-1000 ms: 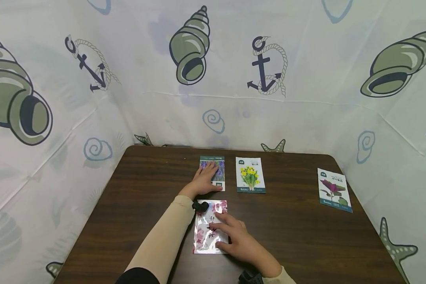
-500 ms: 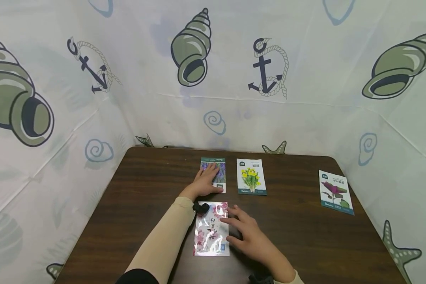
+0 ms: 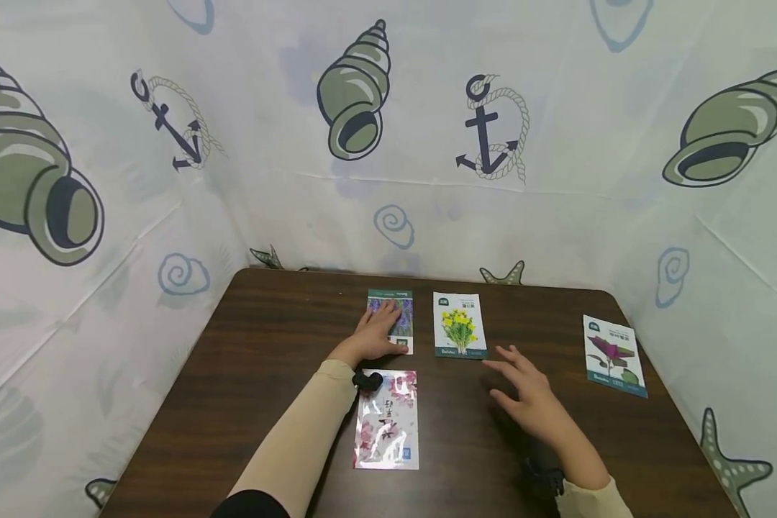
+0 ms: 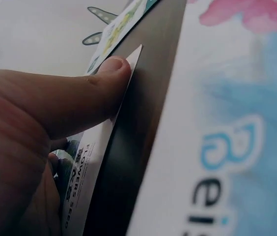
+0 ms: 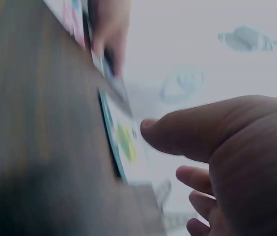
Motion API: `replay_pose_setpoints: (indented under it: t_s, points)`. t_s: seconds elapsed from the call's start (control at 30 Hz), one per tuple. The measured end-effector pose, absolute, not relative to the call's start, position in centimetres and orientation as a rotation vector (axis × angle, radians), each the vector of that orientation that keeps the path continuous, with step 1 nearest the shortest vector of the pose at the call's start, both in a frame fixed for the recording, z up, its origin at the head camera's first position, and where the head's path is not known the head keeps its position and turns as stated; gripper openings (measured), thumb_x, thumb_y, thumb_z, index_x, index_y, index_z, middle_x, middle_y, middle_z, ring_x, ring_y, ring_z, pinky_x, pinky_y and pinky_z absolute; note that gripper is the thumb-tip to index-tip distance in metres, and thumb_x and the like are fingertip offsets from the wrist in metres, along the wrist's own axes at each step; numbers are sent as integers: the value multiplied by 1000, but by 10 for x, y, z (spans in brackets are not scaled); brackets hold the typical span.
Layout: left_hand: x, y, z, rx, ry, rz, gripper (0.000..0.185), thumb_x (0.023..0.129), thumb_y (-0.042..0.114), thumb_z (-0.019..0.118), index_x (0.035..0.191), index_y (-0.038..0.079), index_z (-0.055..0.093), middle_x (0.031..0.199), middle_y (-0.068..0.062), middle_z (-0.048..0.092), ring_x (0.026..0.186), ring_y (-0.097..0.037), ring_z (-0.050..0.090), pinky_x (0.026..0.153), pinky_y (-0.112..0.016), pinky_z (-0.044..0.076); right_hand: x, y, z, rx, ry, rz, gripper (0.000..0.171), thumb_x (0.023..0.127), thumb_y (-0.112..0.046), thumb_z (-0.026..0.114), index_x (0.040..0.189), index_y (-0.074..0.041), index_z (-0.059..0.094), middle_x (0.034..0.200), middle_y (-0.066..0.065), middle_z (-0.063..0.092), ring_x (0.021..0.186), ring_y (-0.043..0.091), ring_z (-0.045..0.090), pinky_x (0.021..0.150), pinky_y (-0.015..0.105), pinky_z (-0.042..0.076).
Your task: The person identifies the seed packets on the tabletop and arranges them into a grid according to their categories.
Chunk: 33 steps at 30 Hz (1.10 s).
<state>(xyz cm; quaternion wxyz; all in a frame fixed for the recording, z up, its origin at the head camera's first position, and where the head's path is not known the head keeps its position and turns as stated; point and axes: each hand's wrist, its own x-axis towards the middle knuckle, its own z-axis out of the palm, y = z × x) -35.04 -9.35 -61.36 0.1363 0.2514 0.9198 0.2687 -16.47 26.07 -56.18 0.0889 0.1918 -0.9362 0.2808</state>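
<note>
My left hand (image 3: 369, 339) rests with spread fingers on a seed packet with purple flowers (image 3: 401, 327), covering its left part. In the left wrist view the thumb lies along that packet's white edge, where "FLOWERS SEED" is printed. A shiny pink-blossom packet (image 3: 388, 432) lies nearer, just below the left wrist. My right hand (image 3: 531, 392) is over the table to the right, fingers loosely spread, nothing held. Its fingertips come close to the lower right corner of a yellow-flower seed packet (image 3: 460, 327). In the right wrist view this hand's thumb and fingers are apart.
A packet with a dark purple flower (image 3: 614, 356) lies tilted near the right edge of the brown wooden table (image 3: 285, 309). A white cloth (image 3: 427, 216) printed with shells and anchors hangs behind and at the sides.
My right hand has left the pink-blossom packet and moved right and away from me, toward the yellow-flower packet. The left hand stays on the purple-flower packet.
</note>
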Motion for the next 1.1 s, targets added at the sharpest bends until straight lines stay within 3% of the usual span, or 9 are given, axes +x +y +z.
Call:
replay_pose_setpoints:
  t_s: [0.27, 0.37, 0.5, 0.67, 0.93, 1.1]
  points:
    - [-347, -93, -611, 726, 2658, 796, 107, 98, 53, 78, 177, 13, 17, 186, -7, -1, 173, -28, -7, 138, -58, -11, -191, 339, -568, 270, -2911, 814, 54, 100, -12, 79, 151, -8, 62, 165, 34, 45, 155, 62, 32, 114, 88, 29]
    - [-346, -93, -611, 729, 2654, 792, 108, 98, 53, 78, 177, 12, 16, 186, -8, -1, 173, -28, -7, 138, -58, -11, -198, 363, -570, 191, -2951, 797, 54, 101, -14, 77, 152, -4, 60, 163, 38, 43, 151, 64, 36, 114, 84, 33]
    - [-348, -92, -613, 732, 2659, 773, 106, 99, 50, 77, 177, 13, 15, 186, -7, -2, 173, -27, -8, 138, -57, -11, -207, 389, -567, 110, -2962, 738, 53, 100, -3, 70, 151, 1, 57, 160, 44, 39, 143, 67, 40, 109, 84, 37]
    - [-350, -92, -614, 733, 2669, 766, 106, 98, 50, 78, 177, 13, 17, 186, -6, -1, 173, -26, -8, 138, -55, -12, -218, 415, -560, -5, -2993, 654, 65, 91, 9, 56, 155, 3, 49, 160, 49, 31, 142, 73, 33, 106, 87, 37]
    - [-350, -93, -610, 737, 2652, 808, 108, 98, 51, 79, 177, 13, 16, 186, -8, 0, 173, -27, -8, 138, -56, -13, -235, 449, -560, -81, -3043, 631, 58, 103, -9, 61, 156, 6, 44, 155, 54, 27, 143, 76, 29, 112, 89, 28]
    - [-346, -95, -607, 748, 2648, 820, 109, 96, 53, 80, 176, 12, 18, 186, -10, 1, 173, -31, -5, 137, -59, -10, -238, 456, -560, -66, -3069, 603, 61, 104, -15, 65, 155, 9, 42, 154, 55, 27, 143, 75, 28, 114, 88, 28]
